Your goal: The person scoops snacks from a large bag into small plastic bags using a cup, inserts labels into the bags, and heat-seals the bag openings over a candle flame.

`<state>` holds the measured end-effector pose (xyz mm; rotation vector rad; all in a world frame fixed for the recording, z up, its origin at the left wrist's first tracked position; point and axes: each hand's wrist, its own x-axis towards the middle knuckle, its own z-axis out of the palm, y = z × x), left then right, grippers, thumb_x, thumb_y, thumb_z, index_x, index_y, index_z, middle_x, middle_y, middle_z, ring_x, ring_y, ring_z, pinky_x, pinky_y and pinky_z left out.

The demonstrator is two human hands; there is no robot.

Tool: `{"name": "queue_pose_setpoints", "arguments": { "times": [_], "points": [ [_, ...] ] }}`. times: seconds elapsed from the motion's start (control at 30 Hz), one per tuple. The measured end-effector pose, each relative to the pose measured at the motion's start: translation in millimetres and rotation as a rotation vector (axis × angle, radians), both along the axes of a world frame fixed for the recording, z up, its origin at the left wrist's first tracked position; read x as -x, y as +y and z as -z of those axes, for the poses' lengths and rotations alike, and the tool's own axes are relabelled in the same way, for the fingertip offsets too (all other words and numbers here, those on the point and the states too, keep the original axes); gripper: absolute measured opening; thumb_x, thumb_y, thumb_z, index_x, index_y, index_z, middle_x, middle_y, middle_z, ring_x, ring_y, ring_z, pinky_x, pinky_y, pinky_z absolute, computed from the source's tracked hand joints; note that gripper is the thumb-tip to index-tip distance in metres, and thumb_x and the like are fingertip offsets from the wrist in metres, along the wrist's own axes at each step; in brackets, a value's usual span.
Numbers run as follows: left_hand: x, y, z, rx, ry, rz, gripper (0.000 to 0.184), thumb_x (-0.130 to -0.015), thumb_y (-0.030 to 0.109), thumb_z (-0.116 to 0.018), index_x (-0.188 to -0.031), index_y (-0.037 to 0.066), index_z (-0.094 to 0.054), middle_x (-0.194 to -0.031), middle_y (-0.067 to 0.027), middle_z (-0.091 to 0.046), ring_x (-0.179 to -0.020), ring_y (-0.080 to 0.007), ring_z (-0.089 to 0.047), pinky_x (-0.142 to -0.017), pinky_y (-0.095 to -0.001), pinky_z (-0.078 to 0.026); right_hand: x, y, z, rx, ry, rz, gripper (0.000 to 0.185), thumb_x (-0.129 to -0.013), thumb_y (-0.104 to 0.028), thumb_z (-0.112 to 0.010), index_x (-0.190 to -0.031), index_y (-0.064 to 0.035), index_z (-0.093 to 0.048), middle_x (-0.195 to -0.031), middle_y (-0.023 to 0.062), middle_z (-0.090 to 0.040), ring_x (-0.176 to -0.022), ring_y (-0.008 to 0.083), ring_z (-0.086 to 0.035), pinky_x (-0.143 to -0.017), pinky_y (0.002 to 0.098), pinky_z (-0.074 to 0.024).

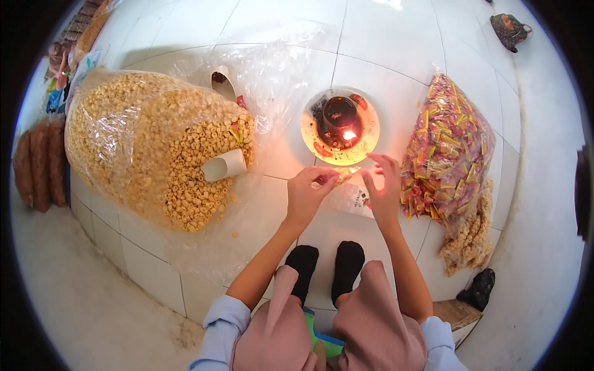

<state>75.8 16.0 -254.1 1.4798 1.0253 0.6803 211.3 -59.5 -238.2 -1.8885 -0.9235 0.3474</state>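
Note:
My left hand pinches one end of a small clear packet with yellowish contents, just below a round plate. On the plate stands a dark burner with a small flame at its lower right. My right hand is at the packet's other side, its thumb and forefinger apart, near the packet's end. Below the packet, a printed plastic bag lies on the tiles, partly hidden by my hands.
A large bag of ring-shaped snacks with a white scoop lies left. Right is a bag of red-yellow packets, beside a bag of light brown snacks. A white cup lies behind; my feet in black socks are below.

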Motion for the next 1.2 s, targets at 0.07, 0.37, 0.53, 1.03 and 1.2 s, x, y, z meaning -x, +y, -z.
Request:
{"name": "queue_pose_setpoints", "arguments": {
  "times": [0.07, 0.37, 0.53, 1.03, 1.2],
  "points": [
    [2.2, -6.2, -12.9, -0.201, 0.015, 0.045, 0.009, -0.072, 0.006, -0.066, -0.080, 0.004, -0.065, -0.073, -0.0042, -0.061, -0.064, -0.0113, -0.055, -0.058, -0.0237, -0.045, -0.1, -6.7, -18.4, 0.041, -0.181, -0.171, 0.016, -0.072, -0.019, -0.065, -0.085, -0.0108, -0.064, -0.102, 0.0036, -0.053, -0.096, 0.0218, -0.045, -0.080, 0.0325, -0.0388],
    [9.9, -6.2, -30.9, -0.384, 0.026, 0.102, 0.012, -0.069, 0.001, -0.065, -0.080, 0.005, -0.064, -0.074, -0.0056, -0.060, -0.068, -0.0158, -0.057, -0.061, -0.0264, -0.046, -47.1, -18.9, -23.2, -0.038, -0.399, -0.233, 0.018, -0.066, -0.013, -0.068, -0.083, -0.0123, -0.064, -0.099, 0.0025, -0.054, -0.099, 0.0247, -0.043, -0.083, 0.0366, -0.0375],
    [5.7, -6.4, -32.0, -0.356, -0.011, 0.119, 0.013, -0.069, -0.001, -0.064, -0.081, 0.003, -0.064, -0.077, -0.0061, -0.061, -0.068, -0.0152, -0.060, -0.061, -0.0251, -0.048, -28.8, -7.2, -32.6, -0.006, -0.347, -0.479, 0.022, -0.066, -0.015, -0.069, -0.087, -0.0111, -0.064, -0.099, 0.0031, -0.054, -0.098, 0.0229, -0.044, -0.085, 0.0354, -0.0373],
    [-6.4, 13.0, 7.8, 0.309, -0.195, 0.134, 0.014, -0.080, 0.006, -0.060, -0.092, -0.001, -0.061, -0.082, -0.0038, -0.062, -0.076, -0.0083, -0.059, -0.071, -0.0209, -0.047, -15.4, -5.0, 19.0, -0.074, 0.850, -0.193, 0.014, -0.082, -0.009, -0.058, -0.092, 0.0013, -0.056, -0.089, 0.0059, -0.058, -0.083, 0.0092, -0.055, -0.075, 0.0215, -0.0435],
    [-17.8, 6.7, 19.7, 0.412, -0.275, 0.019, 0.021, -0.079, 0.013, -0.063, -0.095, 0.000, -0.061, -0.083, -0.0048, -0.063, -0.078, -0.0072, -0.058, -0.072, -0.0213, -0.046, -13.4, 1.6, 27.2, -0.055, 0.776, -0.035, 0.011, -0.081, -0.008, -0.058, -0.087, 0.0016, -0.057, -0.082, 0.0042, -0.059, -0.077, 0.0077, -0.056, -0.070, 0.0194, -0.0441]
  ]
}}
